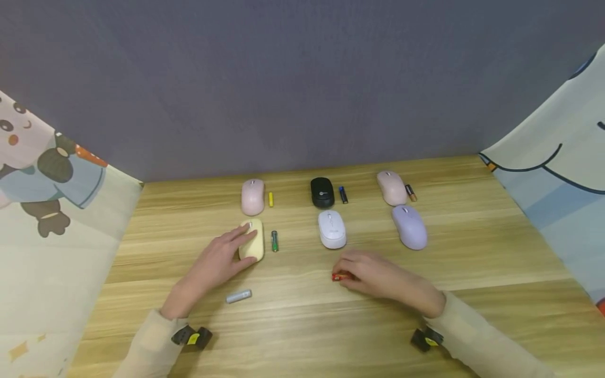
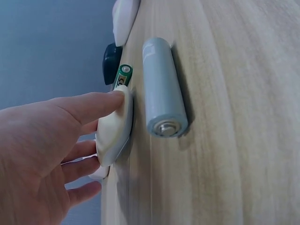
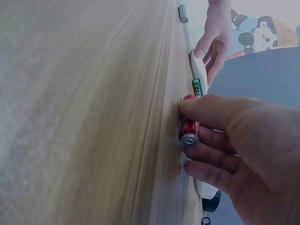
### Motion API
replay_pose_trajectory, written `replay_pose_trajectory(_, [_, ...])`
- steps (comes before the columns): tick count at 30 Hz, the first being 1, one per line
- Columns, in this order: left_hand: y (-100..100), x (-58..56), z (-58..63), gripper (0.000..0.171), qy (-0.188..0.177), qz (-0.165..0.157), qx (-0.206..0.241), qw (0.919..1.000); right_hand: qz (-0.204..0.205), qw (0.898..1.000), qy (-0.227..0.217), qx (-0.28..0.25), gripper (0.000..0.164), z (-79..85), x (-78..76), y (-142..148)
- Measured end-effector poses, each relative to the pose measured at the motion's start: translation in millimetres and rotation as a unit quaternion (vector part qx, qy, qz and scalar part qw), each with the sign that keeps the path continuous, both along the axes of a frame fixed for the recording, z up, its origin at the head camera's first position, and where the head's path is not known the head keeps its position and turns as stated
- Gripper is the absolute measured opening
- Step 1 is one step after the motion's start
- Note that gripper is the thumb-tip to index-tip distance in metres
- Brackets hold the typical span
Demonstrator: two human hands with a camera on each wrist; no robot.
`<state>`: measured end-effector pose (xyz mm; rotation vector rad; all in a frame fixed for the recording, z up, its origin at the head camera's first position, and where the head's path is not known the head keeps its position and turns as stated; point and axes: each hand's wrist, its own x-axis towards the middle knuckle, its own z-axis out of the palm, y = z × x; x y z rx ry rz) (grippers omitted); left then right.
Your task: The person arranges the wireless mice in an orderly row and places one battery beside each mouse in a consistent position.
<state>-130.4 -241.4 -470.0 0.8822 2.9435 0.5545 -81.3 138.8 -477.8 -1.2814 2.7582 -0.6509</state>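
My left hand point(image 1: 221, 258) spans a pale yellow computer mouse point(image 1: 255, 245), thumb on the near side and fingers over its far end. The left wrist view shows the thumb against the edge of this mouse point(image 2: 112, 129). Just right of it lies a green battery point(image 1: 274, 241), and a grey battery point(image 1: 238, 296) lies nearer me. With thumb and fingers my right hand point(image 1: 371, 274) pinches a red battery point(image 1: 339, 276) at the tabletop; its flat end shows in the right wrist view. A white mouse point(image 1: 332, 229) stands just beyond that hand.
In the back row are a pink mouse point(image 1: 252, 197) beside a yellow battery point(image 1: 271, 199), a black mouse point(image 1: 322, 192) beside a blue battery point(image 1: 343, 195), and another pink mouse point(image 1: 392, 188) beside a dark, copper-ended battery point(image 1: 410, 192). A purple mouse point(image 1: 409, 227) sits at right. A grey partition point(image 1: 302, 84) rises behind.
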Motion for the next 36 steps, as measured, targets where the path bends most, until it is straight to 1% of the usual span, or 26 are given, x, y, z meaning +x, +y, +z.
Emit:
replay_pose_trajectory(4, [0,-1.9,-0.3,0.067,-0.003,0.0,0.0,1.0,-0.023,0.999,-0.03,-0.001,0.013,2.8,-1.8,-2])
replay_pose_trajectory(8, [0,-3.1,-0.1,0.068,-0.005,-0.001,-0.001,1.0,-0.052,0.997,-0.045,-0.017,0.013,7.7,-5.4,-2])
replay_pose_trajectory(11, [0,-3.2,0.5,0.068,-0.006,-0.001,-0.002,1.0,-0.07,0.996,-0.041,-0.04,0.015,11.7,-9.4,-1])
replay_pose_trajectory(14, [1,-3.1,1.1,0.068,-0.008,-0.001,-0.003,1.0,-0.088,0.994,-0.02,-0.058,0.015,13.8,-14.1,2])
replay_pose_trajectory(16, [1,-3.1,0.9,0.068,-0.01,-0.001,-0.003,0.9999,-0.108,0.992,-0.007,-0.07,0.016,14.8,-17.1,3])
replay_pose_trajectory(19, [0,-3.2,0.5,0.068,-0.011,0.0,-0.004,0.9999,-0.154,0.984,-0.003,-0.087,0.018,14.8,-21.9,6])
replay_pose_trajectory(22, [0,-3.3,1.0,0.068,-0.009,-0.001,-0.003,1.0,-0.201,0.973,-0.02,-0.113,0.017,13.9,-27.6,8])
replay_pose_trajectory(25, [0,-3.3,2.0,0.068,-0.005,-0.004,0.0,1.0,-0.233,0.963,-0.029,-0.131,0.015,12.1,-33.5,11])
replay_pose_trajectory(27, [1,-3.2,2.5,0.068,-0.004,-0.005,0.001,1.0,-0.246,0.959,-0.028,-0.137,0.014,11.4,-36.4,12])
replay_pose_trajectory(29, [1,-3.1,2.6,0.068,-0.003,-0.006,0.002,1.0,-0.259,0.956,-0.025,-0.135,0.015,10.4,-39.1,13])
replay_pose_trajectory(32, [0,-2.4,2.4,0.068,-0.002,-0.006,0.003,1.0,-0.282,0.95,-0.032,-0.129,0.016,9.7,-42.7,15])
replay_pose_trajectory(36, [0,-2.0,2.8,0.068,-0.002,-0.006,0.003,1.0,-0.322,0.939,-0.055,-0.105,0.019,9.1,-47.0,17])
